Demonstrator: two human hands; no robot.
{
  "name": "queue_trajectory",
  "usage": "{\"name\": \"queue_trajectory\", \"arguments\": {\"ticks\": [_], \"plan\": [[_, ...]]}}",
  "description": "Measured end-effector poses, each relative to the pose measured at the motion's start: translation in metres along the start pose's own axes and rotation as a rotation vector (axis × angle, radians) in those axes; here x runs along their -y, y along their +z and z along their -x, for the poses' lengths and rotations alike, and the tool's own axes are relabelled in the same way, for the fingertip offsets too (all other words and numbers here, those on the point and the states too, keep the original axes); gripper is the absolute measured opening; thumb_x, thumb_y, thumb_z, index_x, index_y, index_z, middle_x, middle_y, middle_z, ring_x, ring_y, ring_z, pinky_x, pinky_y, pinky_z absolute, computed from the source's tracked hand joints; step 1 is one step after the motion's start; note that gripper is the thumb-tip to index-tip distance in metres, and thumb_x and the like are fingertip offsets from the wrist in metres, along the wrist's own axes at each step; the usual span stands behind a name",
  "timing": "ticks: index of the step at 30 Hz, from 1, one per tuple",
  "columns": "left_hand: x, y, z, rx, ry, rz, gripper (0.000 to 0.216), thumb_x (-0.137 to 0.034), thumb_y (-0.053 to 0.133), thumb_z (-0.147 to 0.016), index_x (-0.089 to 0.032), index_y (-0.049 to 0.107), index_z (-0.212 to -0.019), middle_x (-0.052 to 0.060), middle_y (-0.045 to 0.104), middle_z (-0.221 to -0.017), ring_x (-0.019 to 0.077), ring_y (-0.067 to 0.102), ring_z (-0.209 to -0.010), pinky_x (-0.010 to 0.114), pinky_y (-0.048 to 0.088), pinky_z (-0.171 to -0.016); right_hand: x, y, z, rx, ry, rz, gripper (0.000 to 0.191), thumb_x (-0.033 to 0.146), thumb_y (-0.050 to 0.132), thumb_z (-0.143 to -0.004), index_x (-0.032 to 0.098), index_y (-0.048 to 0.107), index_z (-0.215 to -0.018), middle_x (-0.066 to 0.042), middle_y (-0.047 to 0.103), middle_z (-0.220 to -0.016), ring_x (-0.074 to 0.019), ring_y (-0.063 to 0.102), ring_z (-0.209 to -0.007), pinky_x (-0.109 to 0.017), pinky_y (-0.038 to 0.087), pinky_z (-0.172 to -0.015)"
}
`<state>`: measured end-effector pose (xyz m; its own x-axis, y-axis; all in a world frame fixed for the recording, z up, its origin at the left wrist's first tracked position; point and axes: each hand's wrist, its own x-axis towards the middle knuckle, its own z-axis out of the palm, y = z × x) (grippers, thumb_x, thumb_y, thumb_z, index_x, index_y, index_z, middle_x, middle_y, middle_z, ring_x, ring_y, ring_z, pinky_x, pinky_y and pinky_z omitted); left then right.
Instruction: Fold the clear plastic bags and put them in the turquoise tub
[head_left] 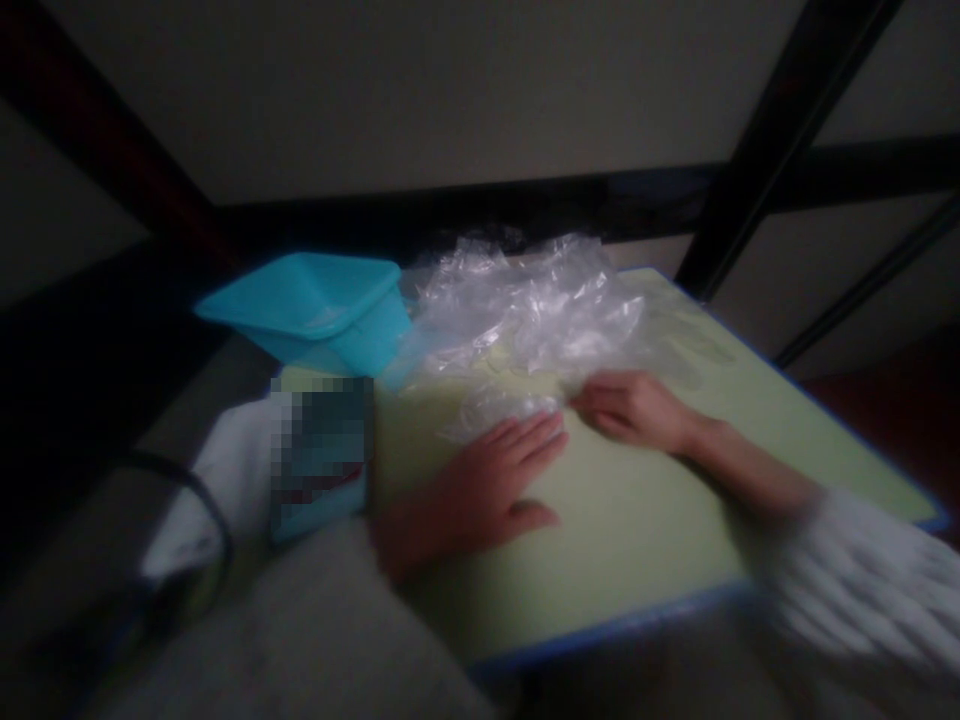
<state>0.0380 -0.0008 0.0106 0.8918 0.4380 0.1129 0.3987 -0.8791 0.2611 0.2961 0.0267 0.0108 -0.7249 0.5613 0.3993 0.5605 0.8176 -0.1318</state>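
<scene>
My left hand point(499, 480) lies flat with its fingers stretched out over a small clear plastic bag point(499, 408) on the yellow-green table point(600, 520). To the right of that bag, my right hand point(630, 408) is closed, its fingertips pinched together close to the bag's right end. Whatever sits in that pinch is too blurred to make out. Just beyond both hands spreads a crumpled heap of clear plastic bags point(540, 310), shiny and loosely piled.
A turquoise plastic basin point(322, 300) stands at the table's back left. Near my left forearm is a flat, partly pixelated object point(322, 460). White material point(217, 490) and a dark cable point(214, 510) lie at the left. Blue edging point(615, 625) borders the table.
</scene>
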Motion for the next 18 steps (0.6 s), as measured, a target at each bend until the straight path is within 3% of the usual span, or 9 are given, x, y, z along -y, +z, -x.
{"name": "queue_trajectory", "arguments": {"ticks": [7,18], "plan": [[0.0001,0.0014,-0.0009,0.014,-0.002,-0.015,0.066,-0.049,0.053,-0.089,-0.013,0.035,-0.142,0.014,0.029,-0.153,0.0269,0.022,-0.143,0.044,0.020,-0.117,0.0008,0.0047,-0.0015,0.079,-0.001,0.160,0.034,0.030,0.043,-0.095,0.015,0.064,-0.117,-0.010,0.058,-0.089,-0.0210,0.051,-0.081,-0.033,0.041,-0.068],[0.0053,0.0078,0.0007,-0.011,0.021,-0.005,0.070,-0.053,0.049,-0.090,-0.015,0.030,-0.145,0.012,0.025,-0.154,0.0258,0.018,-0.144,0.044,0.016,-0.118,-0.0062,0.0072,-0.0020,0.072,0.096,-0.016,0.029,0.028,0.048,-0.093,0.017,0.068,-0.111,-0.010,0.057,-0.096,-0.0212,0.051,-0.088,-0.035,0.040,-0.076]]}}
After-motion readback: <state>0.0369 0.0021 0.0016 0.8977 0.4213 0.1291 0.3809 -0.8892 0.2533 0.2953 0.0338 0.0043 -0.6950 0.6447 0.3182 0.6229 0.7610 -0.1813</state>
